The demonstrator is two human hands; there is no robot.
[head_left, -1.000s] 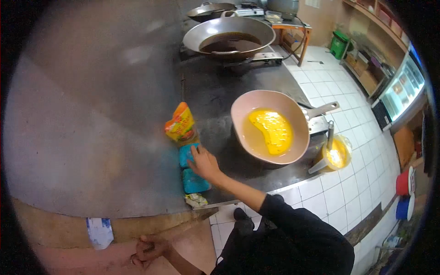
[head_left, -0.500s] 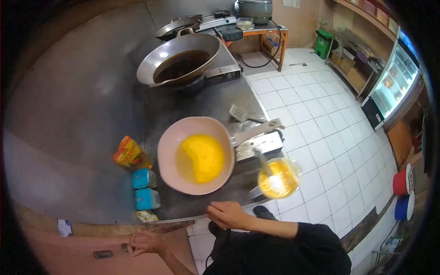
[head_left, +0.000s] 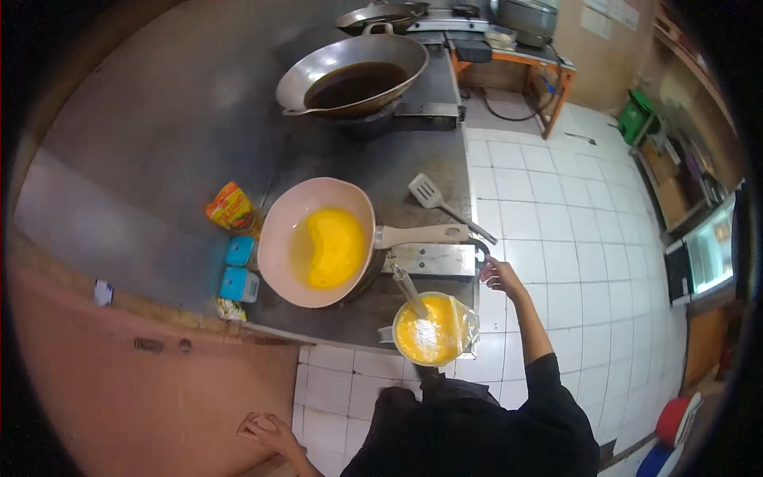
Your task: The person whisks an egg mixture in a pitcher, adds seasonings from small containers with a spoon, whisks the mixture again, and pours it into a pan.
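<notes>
Pan, round and pink with a beige handle (head_left: 316,192), sits on the dark metal surface (head_left: 373,159) in the head view, the only view. It holds a bright yellow, crescent-shaped layer of egg-like mixture (head_left: 338,253); handle points toward the surface's right edge, above a silver metal stove box (head_left: 433,261).

Right hand (head_left: 499,276): at the end of the stove box, beside a black curved piece (head_left: 479,248). Fingers half bent; cannot tell whether they grip or touch anything.

Left hand (head_left: 267,432): low, well apart from the surface, fingers loosely curled, nothing visible in it.

Nearby: translucent plastic jug of yellow liquid (head_left: 387,335) with a metal-handled utensil (head_left: 408,288) standing in it; grey slotted spatula (head_left: 434,199), its handle end over the edge.

Risks (judged): right sleeve or forearm could tip the jug, which stands close to the edge. A knock on the pan handle could slop the mixture. Overhanging spatula could fall if brushed. Scorching possible if heat is high; no flame seen.
</notes>
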